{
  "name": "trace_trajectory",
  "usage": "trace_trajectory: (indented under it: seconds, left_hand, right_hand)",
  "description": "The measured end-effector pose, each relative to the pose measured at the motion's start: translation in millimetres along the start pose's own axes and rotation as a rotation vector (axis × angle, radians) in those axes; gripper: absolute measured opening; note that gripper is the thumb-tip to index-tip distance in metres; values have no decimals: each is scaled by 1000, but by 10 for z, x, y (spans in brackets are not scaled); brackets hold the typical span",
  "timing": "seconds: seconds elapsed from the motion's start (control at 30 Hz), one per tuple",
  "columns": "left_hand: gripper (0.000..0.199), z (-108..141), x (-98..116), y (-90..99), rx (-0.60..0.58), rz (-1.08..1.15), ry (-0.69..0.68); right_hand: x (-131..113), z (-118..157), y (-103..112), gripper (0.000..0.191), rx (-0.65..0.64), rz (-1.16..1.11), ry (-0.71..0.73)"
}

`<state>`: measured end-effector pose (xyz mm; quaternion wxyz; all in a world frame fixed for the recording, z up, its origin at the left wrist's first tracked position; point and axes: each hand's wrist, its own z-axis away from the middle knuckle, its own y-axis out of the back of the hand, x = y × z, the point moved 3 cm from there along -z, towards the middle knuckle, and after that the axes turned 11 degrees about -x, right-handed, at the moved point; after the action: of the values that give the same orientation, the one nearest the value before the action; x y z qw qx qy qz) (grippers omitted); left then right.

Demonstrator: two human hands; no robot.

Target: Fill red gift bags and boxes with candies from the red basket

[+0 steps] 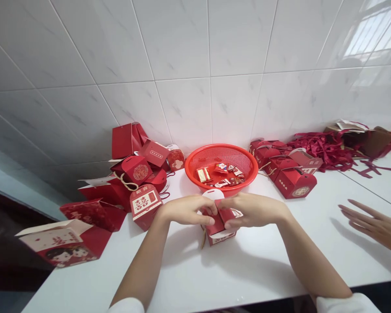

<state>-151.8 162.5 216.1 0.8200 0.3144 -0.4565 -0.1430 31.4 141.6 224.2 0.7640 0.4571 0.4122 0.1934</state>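
A small red paper gift box [220,234] stands on the white table between my hands, with white-edged flaps at its top and a twine cord hanging at its left side. My left hand [190,211] reaches over its left top edge, the fingers closed on a red flap. On the other side my right hand [250,211] grips the right flap, thumb in front and fingers behind. The two flaps lean toward each other over the top. Palms and fingers partly hide the box's sides.
Behind the box stands a red plastic basket [189,171] holding several wrapped sweets. Red gift boxes [146,206] crowd the left, and closed boxes [295,180] stand at right beside dark red ribbons [329,150]. Another person's hand [374,221] hovers at the far right.
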Motion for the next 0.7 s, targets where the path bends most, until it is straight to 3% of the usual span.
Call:
trace_trajectory:
  seconds: [0.13,0.33,0.4,0.57,0.7]
  left_hand:
    - [23,65,-16,38,48,13,13]
    - [32,144,-55,157,454,-105,135]
    - [38,126,-68,157,502,-140,173]
    - [35,28,-42,103,357,-73,47]
    - [25,-20,-18,86,268,-21,-15]
  right_hand:
    - [25,-81,-64,41,-143,-30,-32]
    - [-3,-117,-72,47,-144,-12,-88]
    - [-4,-121,-75,41,-115,-28,-80]
    - [62,-59,-143,19,28,-66,-51]
    - [148,21,-349,10,274,-111,-70]
